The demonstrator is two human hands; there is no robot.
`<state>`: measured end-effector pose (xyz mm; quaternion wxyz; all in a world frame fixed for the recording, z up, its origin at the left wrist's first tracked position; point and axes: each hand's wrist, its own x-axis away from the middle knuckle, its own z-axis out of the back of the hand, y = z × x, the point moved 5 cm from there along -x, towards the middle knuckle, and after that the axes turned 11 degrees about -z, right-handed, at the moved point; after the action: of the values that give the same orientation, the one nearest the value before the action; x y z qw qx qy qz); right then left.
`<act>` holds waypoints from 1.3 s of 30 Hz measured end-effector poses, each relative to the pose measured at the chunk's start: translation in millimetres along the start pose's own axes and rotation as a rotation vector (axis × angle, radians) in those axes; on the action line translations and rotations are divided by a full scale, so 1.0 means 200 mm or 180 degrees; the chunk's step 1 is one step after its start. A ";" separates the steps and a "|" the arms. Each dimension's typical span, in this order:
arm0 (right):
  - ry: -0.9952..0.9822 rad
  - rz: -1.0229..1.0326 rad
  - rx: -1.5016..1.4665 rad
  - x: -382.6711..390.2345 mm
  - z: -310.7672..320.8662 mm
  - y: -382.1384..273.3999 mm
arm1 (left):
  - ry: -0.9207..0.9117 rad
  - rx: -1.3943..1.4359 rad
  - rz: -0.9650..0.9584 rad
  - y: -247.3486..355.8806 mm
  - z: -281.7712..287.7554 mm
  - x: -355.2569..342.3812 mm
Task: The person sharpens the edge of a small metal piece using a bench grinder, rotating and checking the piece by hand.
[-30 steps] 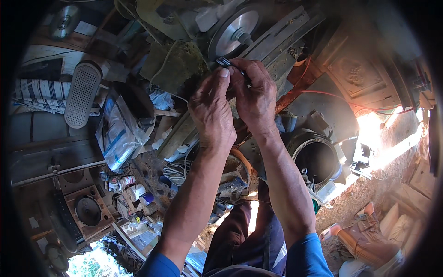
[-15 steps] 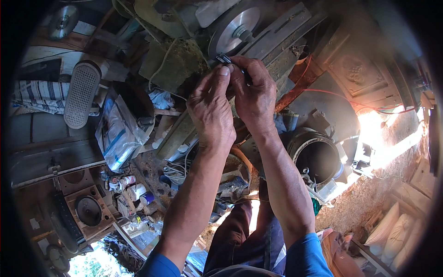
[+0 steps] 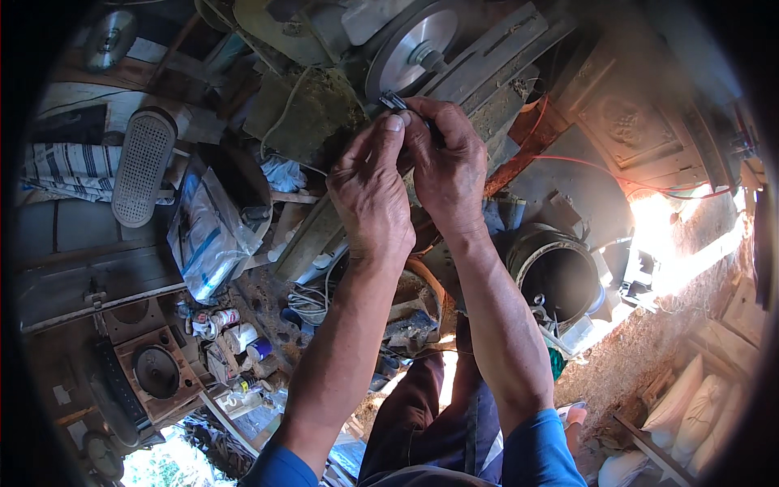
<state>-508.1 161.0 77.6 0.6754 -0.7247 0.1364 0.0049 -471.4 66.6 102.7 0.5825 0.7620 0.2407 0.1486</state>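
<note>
My left hand (image 3: 371, 183) and my right hand (image 3: 449, 170) are close together at upper centre, fingers pinched round a small dark metal piece (image 3: 393, 101). The piece is at the lower edge of a shiny wheel (image 3: 420, 49) on a machine spindle; I cannot tell whether they touch. My left thumb is against the piece's near end, and my right index finger curls over it. Much of the piece is hidden by my fingers. A grooved metal rail (image 3: 491, 57) runs diagonally right of the wheel.
A perforated oval object (image 3: 142, 166), crumpled plastic bag (image 3: 207, 235), boxed speaker (image 3: 156, 369) and several small containers (image 3: 242, 337) are at left. A large drum (image 3: 556, 280) and red cable (image 3: 592, 162) are at right. Another person's foot (image 3: 576, 414) shows low right, near pale sacks (image 3: 682, 398).
My hands and the piece have shifted very slightly upward toward the wheel's rim. The other person's legs at lower right have moved mostly out of view, uncovering more of the sacks.
</note>
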 end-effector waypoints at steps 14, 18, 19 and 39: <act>-0.0008 -0.0008 -0.0004 0.00 0.00 0.00 | -0.0044 0.0077 0.0027 -0.01 0.01 -0.01; -0.0085 -0.0368 -0.0156 0.01 -0.01 0.03 | 0.0024 0.0043 0.0020 -0.01 0.01 -0.01; -0.0087 -0.0365 -0.0154 0.01 -0.02 0.03 | 0.0051 0.0034 0.0009 -0.01 0.01 -0.01; -0.0032 -0.0457 -0.0298 0.01 -0.02 0.05 | -0.0022 -0.0030 0.0019 -0.01 0.01 -0.01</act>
<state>-508.1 156.4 68.5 0.6400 -0.7634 0.0803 -0.0335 -472.1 65.0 101.3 0.5864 0.7605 0.2357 0.1489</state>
